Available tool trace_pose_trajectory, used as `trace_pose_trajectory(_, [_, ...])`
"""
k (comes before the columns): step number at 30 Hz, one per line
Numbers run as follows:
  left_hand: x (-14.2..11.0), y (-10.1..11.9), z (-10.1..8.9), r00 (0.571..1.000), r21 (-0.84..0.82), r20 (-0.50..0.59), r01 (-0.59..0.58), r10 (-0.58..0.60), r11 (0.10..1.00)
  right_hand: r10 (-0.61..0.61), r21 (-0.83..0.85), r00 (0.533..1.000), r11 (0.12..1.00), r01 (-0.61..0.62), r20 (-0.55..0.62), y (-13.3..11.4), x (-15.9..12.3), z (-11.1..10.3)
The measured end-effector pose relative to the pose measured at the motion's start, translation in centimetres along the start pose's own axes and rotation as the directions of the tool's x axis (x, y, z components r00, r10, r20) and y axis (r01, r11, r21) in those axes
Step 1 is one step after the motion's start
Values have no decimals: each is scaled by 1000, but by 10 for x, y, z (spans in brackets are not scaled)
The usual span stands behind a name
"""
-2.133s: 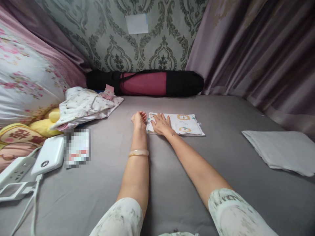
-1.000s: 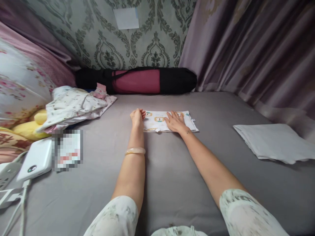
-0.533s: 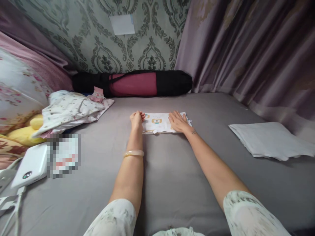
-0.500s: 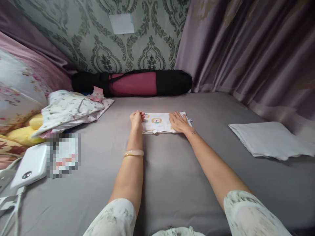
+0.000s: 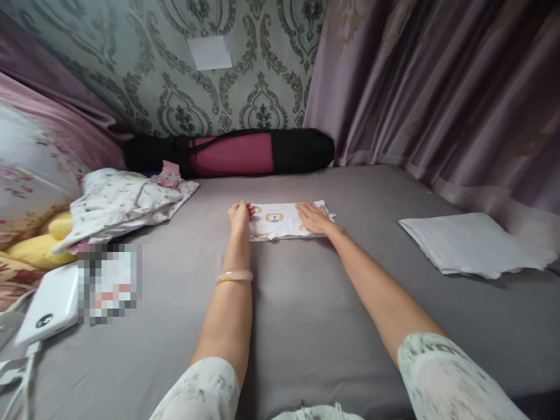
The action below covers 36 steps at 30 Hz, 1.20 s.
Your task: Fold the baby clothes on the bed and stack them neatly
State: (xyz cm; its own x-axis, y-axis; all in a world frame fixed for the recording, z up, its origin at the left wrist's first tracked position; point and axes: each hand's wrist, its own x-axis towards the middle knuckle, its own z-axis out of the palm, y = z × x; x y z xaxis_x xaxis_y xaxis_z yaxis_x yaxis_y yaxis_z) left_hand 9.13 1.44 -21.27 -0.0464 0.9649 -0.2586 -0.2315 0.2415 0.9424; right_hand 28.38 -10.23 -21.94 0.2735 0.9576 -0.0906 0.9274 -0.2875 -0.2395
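Observation:
A small white garment [image 5: 284, 228] with orange and teal prints lies folded into a flat rectangle on the grey sheet. At its left end my left hand [image 5: 240, 214] is closed, its curled fingers gripping the edge of the cloth. My right hand [image 5: 315, 218] rests palm down on the garment's right part, fingers stretched out and spread. A small white tag pokes out past the right end. Along the near edge, a bit of the lower layer shows.
A long black and maroon bag [image 5: 231, 154] lies against the patterned wall. Crumpled printed clothes [image 5: 125, 198], a yellow plush [image 5: 37, 249] and a white power bank [image 5: 50, 303] with cables are at left. A folded white cloth [image 5: 475, 242] lies at right, near the purple curtain [image 5: 394, 93].
The view has shifted slightly, so everything sits a little further left. Both hands keep the same position on the folded garment.

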Motion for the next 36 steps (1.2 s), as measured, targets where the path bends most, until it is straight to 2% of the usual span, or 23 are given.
trace_pose_trajectory(3, [2,-1,0,1000,8,-3,4,-4,1000,45,-18,998,999,-45,-33,13,-2,-3])
trace_pose_trajectory(7, [3,-1,0,1000,14,-5,-5,5,1000,75,-44,996,996,-77,-50,28,-2,3])
trace_pose_trajectory(14, [2,4,-4,1000,66,-13,-16,17,998,65,-26,995,997,-67,-71,30,-1,9])
trace_pose_trajectory(18, [10,5,-14,998,169,-24,-60,65,984,63,21,994,998,-61,-88,32,-1,8])
trace_pose_trajectory(22, [23,4,-26,991,353,-53,-100,127,930,46,117,995,993,-35,-94,42,1,3])
trace_pose_trajectory(25, [27,3,-33,992,532,-43,-81,122,843,47,229,992,973,-20,-114,55,3,-7])
trace_pose_trajectory(28, [25,3,-36,993,735,37,-105,115,670,112,307,985,949,-67,-131,72,0,-17])
trace_pose_trajectory(32, [18,6,-36,991,880,80,-120,105,460,306,233,947,932,-276,-100,87,-7,-24])
trace_pose_trajectory(36, [9,13,-33,994,926,99,-107,42,363,404,113,908,913,-392,-108,81,-12,-24])
